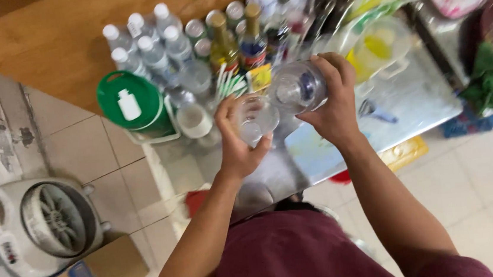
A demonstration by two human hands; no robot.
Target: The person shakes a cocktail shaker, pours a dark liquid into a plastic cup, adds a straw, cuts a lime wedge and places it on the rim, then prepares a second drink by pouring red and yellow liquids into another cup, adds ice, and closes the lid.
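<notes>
My left hand (236,145) grips a small clear glass (257,120) over the metal table (421,102). My right hand (334,104) holds a clear plastic bottle (296,86) tipped on its side, its mouth pointing at the glass. Bottle and glass are close together, almost touching. Whether liquid is flowing is too blurred to tell.
Behind the hands stand several capped water bottles (149,46), cans (197,31), glass bottles (224,45), a green-lidded bucket (131,101) with a small white bottle on it, straws and a clear pitcher (378,47). A white fan (43,224) and a cardboard box (101,276) sit on the tiled floor at left.
</notes>
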